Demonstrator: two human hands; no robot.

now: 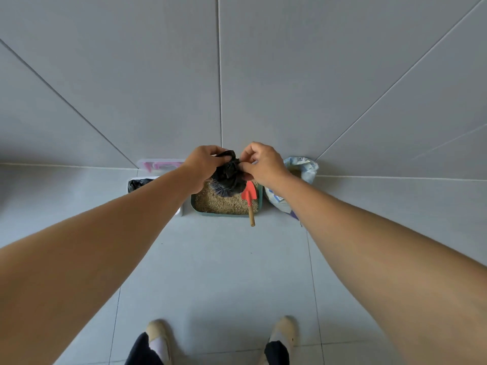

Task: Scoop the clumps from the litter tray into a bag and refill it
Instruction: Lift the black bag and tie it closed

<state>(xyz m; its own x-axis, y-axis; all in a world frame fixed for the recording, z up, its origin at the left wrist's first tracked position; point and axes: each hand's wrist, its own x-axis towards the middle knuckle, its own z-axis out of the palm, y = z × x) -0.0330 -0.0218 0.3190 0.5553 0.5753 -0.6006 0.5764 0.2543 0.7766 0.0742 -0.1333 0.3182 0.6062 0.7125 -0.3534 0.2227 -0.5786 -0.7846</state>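
Floor: pale grey tiles [224,272] with thin joints, meeting the wall just behind the row of items.
Wall: large grey tiles [158,75], filling the upper half of the view.
Arms: both bare forearms reach straight forward from the lower corners and converge over the tray.
Litter tray: teal and rectangular [226,214], on the floor against the wall in the middle of the row, filled with tan granules.
Litter sack: white with blue print [307,168], just right of the tray, with its top open.
Bin: white-rimmed [143,177] with a black liner, just left of the tray and partly hidden by the left forearm.
Black bag: crumpled black plastic [228,177], held above the far end of the tray. It is gathered narrow at the top between the hands and bulges lower down, so its long axis hangs downward. A greyish pleated edge shows at its lower left. Whether it touches the litter cannot be told.
Left hand: back towards the camera [204,162], fingers curled round the bag's top from the left.
Right hand: fingers and thumb bent [263,162], pinching the gathered neck from the right.
Scoop: red spade blade on a wooden handle [249,202], lying at the tray's right side. The blade points towards the wall and the handle crosses the near rim towards the person.
Pink case: a pink-and-white item [160,164] behind the bin.
Shoes: two beige toes [158,335] at the bottom edge.
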